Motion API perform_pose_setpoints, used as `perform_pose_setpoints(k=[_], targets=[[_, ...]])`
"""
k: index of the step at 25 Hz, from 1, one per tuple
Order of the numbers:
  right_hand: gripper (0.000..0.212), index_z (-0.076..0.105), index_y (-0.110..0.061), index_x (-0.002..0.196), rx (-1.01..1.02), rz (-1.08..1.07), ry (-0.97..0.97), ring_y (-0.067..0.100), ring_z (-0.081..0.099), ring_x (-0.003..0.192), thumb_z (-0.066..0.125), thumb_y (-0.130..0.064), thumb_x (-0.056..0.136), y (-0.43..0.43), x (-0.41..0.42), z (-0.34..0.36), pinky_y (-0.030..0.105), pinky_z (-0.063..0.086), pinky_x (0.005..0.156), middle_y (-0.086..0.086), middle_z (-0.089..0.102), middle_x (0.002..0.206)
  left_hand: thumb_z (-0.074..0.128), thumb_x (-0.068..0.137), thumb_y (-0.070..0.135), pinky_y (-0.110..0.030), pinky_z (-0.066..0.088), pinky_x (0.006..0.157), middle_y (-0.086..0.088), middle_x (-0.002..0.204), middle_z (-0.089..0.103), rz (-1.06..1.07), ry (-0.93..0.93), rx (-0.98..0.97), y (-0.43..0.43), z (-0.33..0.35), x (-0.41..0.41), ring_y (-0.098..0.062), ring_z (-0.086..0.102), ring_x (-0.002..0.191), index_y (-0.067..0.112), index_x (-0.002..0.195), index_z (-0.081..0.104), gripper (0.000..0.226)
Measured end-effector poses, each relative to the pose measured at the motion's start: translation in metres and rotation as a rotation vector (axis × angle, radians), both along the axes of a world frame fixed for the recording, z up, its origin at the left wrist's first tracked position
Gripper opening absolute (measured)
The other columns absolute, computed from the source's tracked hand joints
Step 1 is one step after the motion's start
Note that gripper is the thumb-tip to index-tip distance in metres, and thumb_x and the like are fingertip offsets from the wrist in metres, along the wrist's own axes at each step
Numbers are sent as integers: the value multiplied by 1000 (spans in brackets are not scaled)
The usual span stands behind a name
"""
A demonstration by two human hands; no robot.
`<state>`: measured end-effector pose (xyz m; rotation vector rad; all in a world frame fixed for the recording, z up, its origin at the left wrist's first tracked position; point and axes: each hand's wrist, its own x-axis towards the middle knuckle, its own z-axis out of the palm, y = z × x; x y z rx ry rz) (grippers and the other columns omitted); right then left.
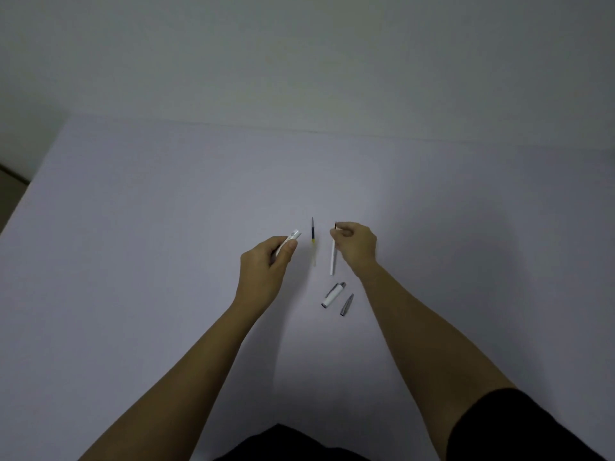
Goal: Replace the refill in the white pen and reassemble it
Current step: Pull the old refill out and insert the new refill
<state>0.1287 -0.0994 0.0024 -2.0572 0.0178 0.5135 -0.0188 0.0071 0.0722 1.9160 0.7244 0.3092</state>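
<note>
On the pale surface (pixel 166 227), your left hand (pixel 266 264) grips the white pen barrel (pixel 289 242), right hand (pixel 356 242) pinches a white refill (pixel 333 257) for insertion; other refill (pixel 313 239), cap (pixel 333 294), tip (pixel 346 305) parked nearby.

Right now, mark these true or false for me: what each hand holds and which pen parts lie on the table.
1. The left hand holds a white pen section. True.
2. The right hand is empty. False: it pinches a thin white refill.
3. A refill with dark ink lies between the hands. True.
4. The grey tip cone is screwed on. False: it lies loose beside the white barrel piece.
</note>
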Motion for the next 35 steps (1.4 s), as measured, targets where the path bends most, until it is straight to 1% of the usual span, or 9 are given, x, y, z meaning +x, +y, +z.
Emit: perform_pose_setpoints(k=[4, 8, 12, 16, 20, 25, 30, 33, 35], targets=[[24, 67, 1, 100, -114, 59, -75, 20, 63, 84, 69, -11, 80, 19, 11, -11, 5, 38, 59, 19, 71, 98, 52, 91, 30, -8, 35, 50, -4, 64, 57, 20, 14, 3, 9, -10, 14, -1, 43, 50, 24, 78, 60, 17], [25, 65, 1, 100, -159, 68, -62, 25, 66, 92, 70, -14, 81, 25, 14, -16, 18, 40, 70, 17, 71, 99, 53, 91, 30, -10, 36, 51, -13, 68, 61, 23, 23, 1, 14, -20, 23, -3, 43, 52, 23, 82, 62, 15], [28, 64, 0, 101, -173, 49, -87, 26, 66, 93, 69, -19, 81, 27, 15, -13, 20, 43, 74, 16, 71, 99, 52, 91, 31, -9, 36, 50, -4, 64, 59, 18, 25, 17, 14, -27, 25, -2, 45, 52, 16, 90, 67, 20], [27, 62, -1, 105, -256, 217, -186, 28, 66, 90, 65, -18, 84, 41, 10, -7, 25, 47, 75, 16, 70, 97, 52, 91, 31, -9, 36, 50, 5, 62, 56, 25, 20, 16, 15, -30, 24, -3, 45, 53, 15, 91, 67, 22], [25, 57, 0, 106, -392, 322, -215, 34, 65, 94, 62, -13, 85, 55, 4, -10, 40, 55, 81, 21, 68, 102, 52, 91, 32, -10, 36, 51, -1, 63, 59, 41, 27, 14, 21, -29, 19, -4, 45, 54, 17, 88, 66, 20], [20, 58, 1, 106, -438, 265, -181, 33, 65, 95, 57, -9, 89, 64, 0, -8, 35, 52, 77, 22, 68, 102, 53, 91, 30, -9, 36, 50, -1, 65, 59, 90, 43, 18, 32, -25, 11, -6, 44, 50, 12, 90, 67, 23], [29, 65, -1, 110, -247, 135, -147, 27, 66, 99, 60, -16, 86, 65, 3, 21, 27, 48, 87, 16, 72, 106, 52, 92, 30, -4, 37, 51, 8, 66, 58, 84, 46, 16, 36, -14, 6, 3, 48, 52, 14, 93, 67, 22], [19, 72, -6, 94, 75, -50, -42, 24, 70, 81, 63, -18, 82, 52, 4, 49, 40, 56, 87, 10, 74, 84, 51, 91, 20, -7, 39, 52, 1, 78, 62, 7, 56, -41, 34, -3, -2, -2, 53, 57, 20, 111, 61, 22], [9, 72, -12, 85, 304, -159, 49, 15, 67, 70, 65, -17, 82, 34, -1, 68, 36, 58, 80, 2, 70, 74, 53, 91, 23, -15, 45, 61, -1, 87, 67, -32, 45, -58, 29, 4, -9, -10, 60, 67, 24, 113, 57, 23]])
